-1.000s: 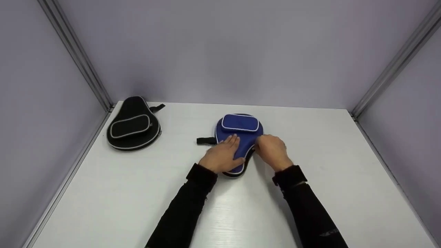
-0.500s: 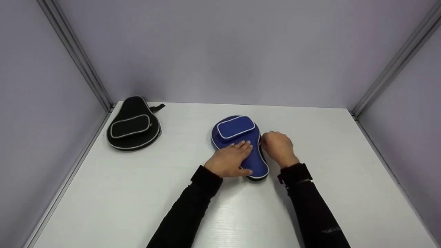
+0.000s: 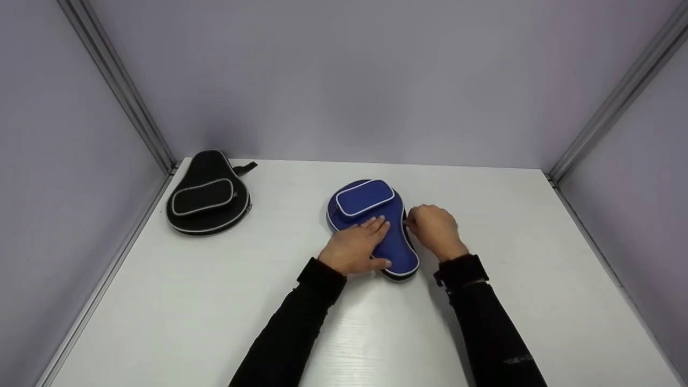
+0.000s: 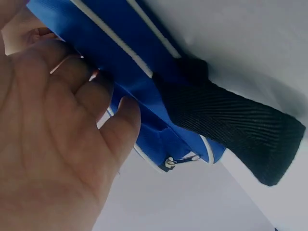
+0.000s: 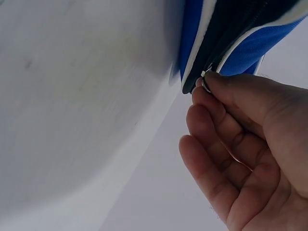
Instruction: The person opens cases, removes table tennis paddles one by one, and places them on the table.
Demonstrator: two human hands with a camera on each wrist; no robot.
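Note:
A blue paddle case (image 3: 396, 247) with white piping lies on the table, its narrow end toward the person and slightly right. My left hand (image 3: 352, 250) rests flat across its middle, fingers extended. On the case's right side, my right hand (image 3: 434, 231) is at the zippered edge. The right wrist view shows thumb and index finger pinching a small metal zipper pull (image 5: 206, 82), the other fingers loosely bent. A black webbing strap (image 4: 236, 125) sticks out from the case's left side in the left wrist view; the left hand hides it from the head camera.
A black paddle case (image 3: 208, 196) with a front pocket lies at the back left of the white table (image 3: 161, 312). Pale panels (image 3: 376, 80) enclose the back and both sides, with metal posts at the corners.
The blue case has turned, its narrow end swinging right and its pocket end tilting left. Both hands have shifted slightly right. Over the last half second little has moved.

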